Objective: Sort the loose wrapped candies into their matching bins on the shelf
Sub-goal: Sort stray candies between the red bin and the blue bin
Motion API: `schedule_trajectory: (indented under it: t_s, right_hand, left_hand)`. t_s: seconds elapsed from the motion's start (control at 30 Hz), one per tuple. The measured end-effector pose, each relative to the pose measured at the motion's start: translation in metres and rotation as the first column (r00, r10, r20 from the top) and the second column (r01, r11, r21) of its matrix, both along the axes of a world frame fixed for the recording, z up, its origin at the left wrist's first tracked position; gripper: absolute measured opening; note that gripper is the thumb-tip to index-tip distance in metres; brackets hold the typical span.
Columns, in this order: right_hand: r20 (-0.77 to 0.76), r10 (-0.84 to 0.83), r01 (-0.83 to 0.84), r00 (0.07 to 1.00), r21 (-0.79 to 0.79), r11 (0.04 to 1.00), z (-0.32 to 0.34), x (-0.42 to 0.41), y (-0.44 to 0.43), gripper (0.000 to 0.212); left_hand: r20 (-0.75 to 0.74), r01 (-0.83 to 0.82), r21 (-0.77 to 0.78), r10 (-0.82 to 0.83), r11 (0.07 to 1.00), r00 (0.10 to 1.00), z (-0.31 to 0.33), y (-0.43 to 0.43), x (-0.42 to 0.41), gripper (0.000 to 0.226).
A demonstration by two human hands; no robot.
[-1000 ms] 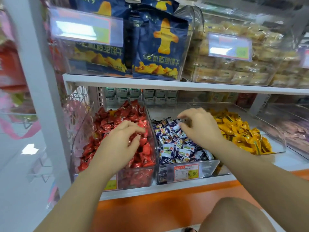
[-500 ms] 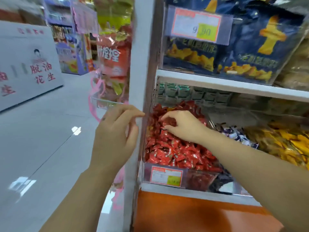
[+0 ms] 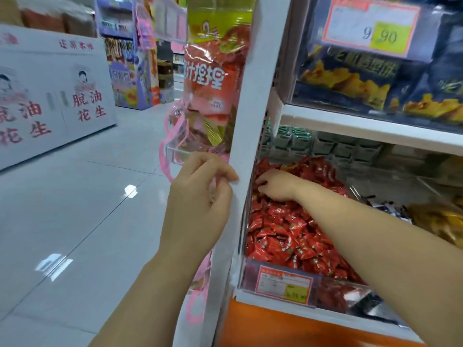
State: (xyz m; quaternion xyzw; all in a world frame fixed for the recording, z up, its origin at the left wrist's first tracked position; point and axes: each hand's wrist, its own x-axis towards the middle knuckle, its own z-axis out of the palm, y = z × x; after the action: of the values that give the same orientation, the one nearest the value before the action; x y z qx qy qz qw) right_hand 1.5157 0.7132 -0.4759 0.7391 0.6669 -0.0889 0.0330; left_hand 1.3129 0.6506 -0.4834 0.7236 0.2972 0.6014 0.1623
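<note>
Presently: red wrapped candies (image 3: 288,229) in clear bin (image 3: 335,294), 4 o'clock. Right hand (image 3: 276,185) curls into the pile, likely sorting; hold hidden. Left hand (image 3: 200,196), its 9 o'clock, curled beside shelf upright (image 3: 248,121); contents unclear.

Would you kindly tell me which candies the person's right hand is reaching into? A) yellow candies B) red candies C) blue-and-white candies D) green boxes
B: the right hand lies on the heap of red candies in the clear bin at the shelf's left end.
</note>
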Motion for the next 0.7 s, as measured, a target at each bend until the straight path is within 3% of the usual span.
schedule_trajectory:
  t_s: [0.37,0.57,0.7]
  right_hand:
    - [-0.228,-0.133,0.100,0.965,-0.150,0.984,0.006,-0.008,0.009,0.033]
    - [-0.518,-0.279,0.238,0.808,-0.146,0.960,-0.005,0.002,0.011,0.035]
    - [-0.522,-0.288,0.268,0.803,-0.116,0.956,-0.011,-0.003,0.011,0.045]
  left_hand:
    - [0.023,0.001,-0.033,0.000,0.999,1.000,0.000,0.000,0.004,0.020]
    - [0.044,-0.013,-0.028,0.014,1.000,0.999,0.000,0.003,0.007,0.017]
    - [0.046,-0.014,-0.039,0.015,0.999,0.999,0.000,0.001,0.009,0.017]
